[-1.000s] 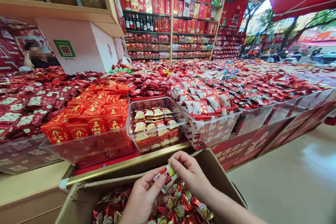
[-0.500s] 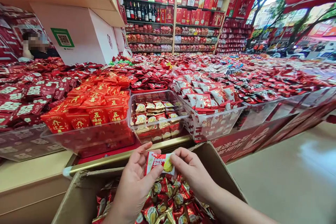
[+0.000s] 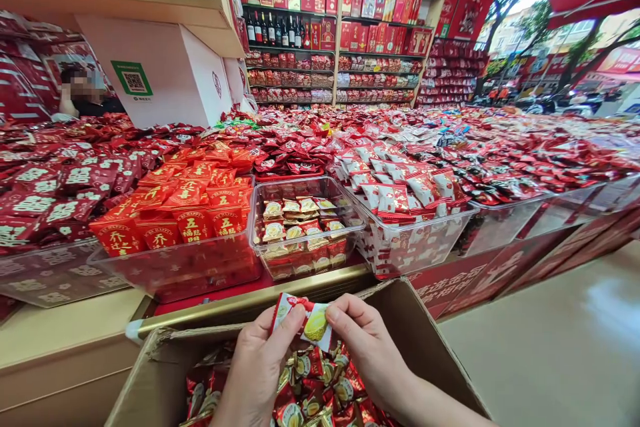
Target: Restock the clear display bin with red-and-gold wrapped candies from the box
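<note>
Candy [image 3: 315,325] in the head view is at six o'clock, above an open box [image 3: 145,373]; left hand [image 3: 256,355] pinches its nine-o'clock side, right hand [image 3: 369,341] its three-o'clock end. It looks light, soft, slippery, perhaps crushable; flat wrapper edges should hold best.

White-and-red packet [image 3: 316,325], one — pinched by left hand [image 3: 260,357] and right hand [image 3: 365,343]; below, cardboard carton [image 3: 150,370] of red-and-gold sachets [image 3: 344,388].
</note>
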Demonstrator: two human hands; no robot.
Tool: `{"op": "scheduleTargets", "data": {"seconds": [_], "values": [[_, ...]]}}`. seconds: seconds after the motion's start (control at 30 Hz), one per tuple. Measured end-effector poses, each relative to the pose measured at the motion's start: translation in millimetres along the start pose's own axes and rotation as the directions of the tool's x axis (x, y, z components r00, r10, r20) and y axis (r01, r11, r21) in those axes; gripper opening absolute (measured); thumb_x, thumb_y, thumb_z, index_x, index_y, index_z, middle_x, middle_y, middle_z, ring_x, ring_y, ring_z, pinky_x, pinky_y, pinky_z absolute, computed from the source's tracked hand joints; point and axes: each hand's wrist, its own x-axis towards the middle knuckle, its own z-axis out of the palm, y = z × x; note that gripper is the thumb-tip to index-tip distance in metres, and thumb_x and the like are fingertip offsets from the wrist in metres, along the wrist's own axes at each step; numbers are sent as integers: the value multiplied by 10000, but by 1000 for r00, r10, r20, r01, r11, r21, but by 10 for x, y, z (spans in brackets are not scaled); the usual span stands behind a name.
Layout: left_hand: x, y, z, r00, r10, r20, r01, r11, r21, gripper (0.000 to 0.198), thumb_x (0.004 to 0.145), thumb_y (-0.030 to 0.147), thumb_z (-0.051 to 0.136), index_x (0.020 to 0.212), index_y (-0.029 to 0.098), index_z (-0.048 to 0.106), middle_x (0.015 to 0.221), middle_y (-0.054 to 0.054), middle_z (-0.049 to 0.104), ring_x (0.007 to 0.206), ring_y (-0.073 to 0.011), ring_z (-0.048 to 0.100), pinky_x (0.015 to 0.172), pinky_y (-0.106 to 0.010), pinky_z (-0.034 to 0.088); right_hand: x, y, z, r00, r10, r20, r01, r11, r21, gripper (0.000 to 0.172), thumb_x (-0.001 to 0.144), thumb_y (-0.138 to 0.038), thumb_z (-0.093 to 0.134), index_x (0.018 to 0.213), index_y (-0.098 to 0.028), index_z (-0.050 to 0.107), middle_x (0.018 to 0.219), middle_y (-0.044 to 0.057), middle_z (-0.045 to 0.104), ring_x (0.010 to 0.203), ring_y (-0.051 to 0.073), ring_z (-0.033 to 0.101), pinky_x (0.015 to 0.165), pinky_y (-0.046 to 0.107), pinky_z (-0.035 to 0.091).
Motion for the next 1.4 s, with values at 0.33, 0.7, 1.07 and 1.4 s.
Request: {"op": "scheduleTargets", "data": {"seconds": [0.33, 0.7, 1.07, 1.4], "values": [[11, 25, 4, 1000, 7, 18, -8, 998, 70, 257, 663, 281, 659, 890, 161, 665, 746, -28, 687, 666, -152, 595, 633, -241, 464, 8, -2, -19, 1000, -7, -19, 8, 999, 35, 264, 732, -375, 552, 650, -130, 498, 547, -15, 493, 512, 65, 416, 526, 199, 338], [74, 17, -50, 998, -9, -58, 21, 977, 213, 301, 549, 323, 727, 786, 160, 639, 633, 8, 648, 500, -92, 509, 434, -166, 402, -59, -388, -216, 624, -366, 691, 762, 88, -642, 296, 735, -228, 561, 1019, -189, 490, 1061, 77, 519, 961, 182, 435, 785, 317, 374], [1, 220, -65, 998, -60, 8, 60, 997, 39, 301, 673, 413, 596, 809, 145, 586, 627, -31, 657, 529, -120, 566, 503, -208, 410, 666, -1330, 121, 588, -218, 779, 559, -587, -586, 213, 839, -159, 349, 764, -118, 544, 797, 85, 580, 739, 153, 484, 652, 304, 343], [99, 28, -199, 989, -92, 117, 59, 965, 257, 205, 714, 351, 555, 732, 147, 537, 588, 13, 617, 499, -80, 530, 473, -184, 344, 1990, -1216, 233, 894, 163, 418, 388, -750, -535, 229, 769, -106, 413, 862, -125, 621, 872, 145, 626, 839, 216, 584, 678, 291, 433]]}}
